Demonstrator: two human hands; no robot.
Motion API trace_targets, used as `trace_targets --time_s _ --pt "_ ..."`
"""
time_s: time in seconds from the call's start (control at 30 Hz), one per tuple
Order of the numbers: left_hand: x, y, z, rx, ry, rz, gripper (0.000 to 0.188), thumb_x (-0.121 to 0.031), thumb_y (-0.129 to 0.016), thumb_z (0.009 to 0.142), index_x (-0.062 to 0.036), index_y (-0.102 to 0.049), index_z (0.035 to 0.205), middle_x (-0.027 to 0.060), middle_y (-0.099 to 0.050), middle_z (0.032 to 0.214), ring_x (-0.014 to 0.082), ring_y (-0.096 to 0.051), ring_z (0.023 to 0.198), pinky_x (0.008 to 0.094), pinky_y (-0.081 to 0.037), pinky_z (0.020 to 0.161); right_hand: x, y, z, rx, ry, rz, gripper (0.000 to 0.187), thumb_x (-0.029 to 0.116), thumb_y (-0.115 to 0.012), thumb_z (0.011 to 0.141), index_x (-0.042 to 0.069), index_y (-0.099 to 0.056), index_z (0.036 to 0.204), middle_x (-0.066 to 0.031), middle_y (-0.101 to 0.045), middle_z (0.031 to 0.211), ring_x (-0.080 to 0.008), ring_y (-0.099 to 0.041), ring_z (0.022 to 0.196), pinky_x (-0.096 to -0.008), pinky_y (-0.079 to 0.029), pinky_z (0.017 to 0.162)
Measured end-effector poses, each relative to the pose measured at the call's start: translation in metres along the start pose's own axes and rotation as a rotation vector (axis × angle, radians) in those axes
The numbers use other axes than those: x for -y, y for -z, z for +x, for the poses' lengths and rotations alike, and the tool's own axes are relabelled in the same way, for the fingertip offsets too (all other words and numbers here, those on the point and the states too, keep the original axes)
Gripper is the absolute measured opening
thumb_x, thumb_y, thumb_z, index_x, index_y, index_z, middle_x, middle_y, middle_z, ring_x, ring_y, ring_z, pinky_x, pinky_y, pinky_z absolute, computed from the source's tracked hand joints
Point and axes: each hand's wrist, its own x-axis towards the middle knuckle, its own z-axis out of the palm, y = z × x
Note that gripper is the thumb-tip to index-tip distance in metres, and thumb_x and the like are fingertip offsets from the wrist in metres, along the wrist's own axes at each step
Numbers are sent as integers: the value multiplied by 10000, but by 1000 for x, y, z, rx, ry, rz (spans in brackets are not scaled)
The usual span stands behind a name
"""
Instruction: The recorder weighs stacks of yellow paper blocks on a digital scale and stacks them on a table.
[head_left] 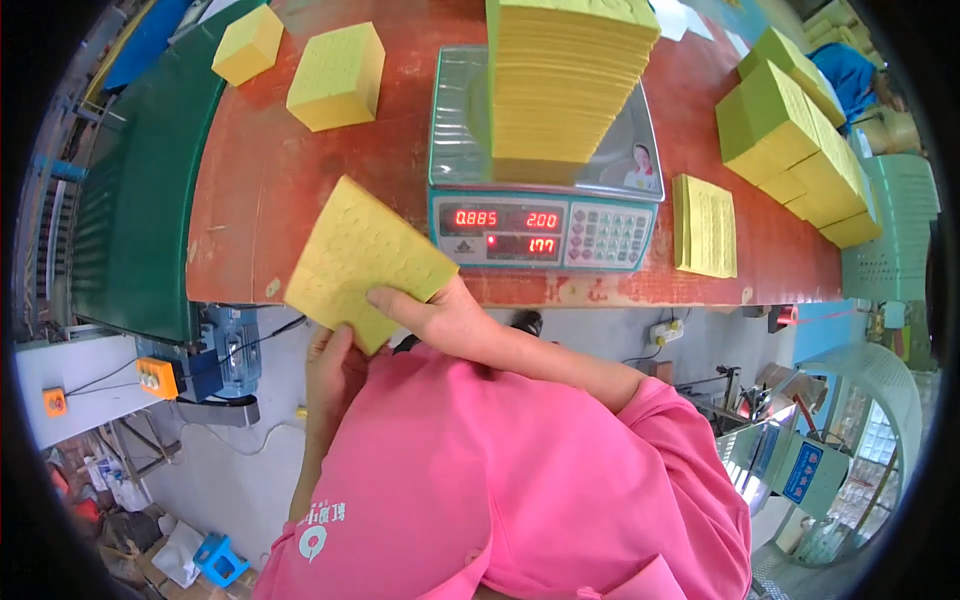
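A stack of square yellow paper sheets (365,255) with embossed marks is held tilted between my hands, over the table's front edge. My right hand (435,312) grips its right side, thumb lying on top. At the lower corner my left hand (338,360) holds it from the near side; part of that hand's fingers is hidden. Just beyond, a digital scale (445,130) with a lit red display stands on the table. A tall stack of yellow sheets (560,95) rests on its metal pan. To the scale's right lies a thin stack of yellow sheets (707,228).
Two yellow paper blocks (338,78) (247,46) sit at the far left of the red table (250,200). Several more blocks (790,130) are piled at the right. A green conveyor belt (140,200) runs along the left. A blue stool (220,560) stands on the floor.
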Motion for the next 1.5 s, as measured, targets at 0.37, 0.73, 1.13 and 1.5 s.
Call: trace_targets --time_s 0.37,0.73,1.13,1.5 --pt "-56 -28 -27 -15 -206 772 185 -101 -562 937 12 -636 1063 64 -665 863 128 -611 695 267 -498 598 69 62 -42 15 -54 -532 382 91 -644 901 42 -557 1269 -98 -646 882 -90 -559 776 -284 -494 710" --pt "-187 -190 33 289 -301 883 157 -186 -652 886 -36 -605 891 17 -610 703 52 -521 487 195 -389 411 217 76 -32 -156 225 -645 195 33 -611 923 -20 -624 1110 -16 -630 845 -45 -571 739 -225 -493 641" --pt "-249 -301 264 653 -282 379 179 -210 -761 836 -66 -674 897 23 -679 804 96 -608 648 190 -473 522 302 123 103 -360 190 -505 223 128 -629 894 -58 -618 1016 -105 -648 788 -188 -660 599 -237 -468 441" --pt "-217 -298 279 436 -229 619 213 -297 -774 826 -138 -646 765 -50 -592 648 41 -469 501 194 -314 407 279 137 107 -369 9 -630 184 196 -672 866 21 -630 827 -34 -594 661 -102 -559 486 -214 -390 413"
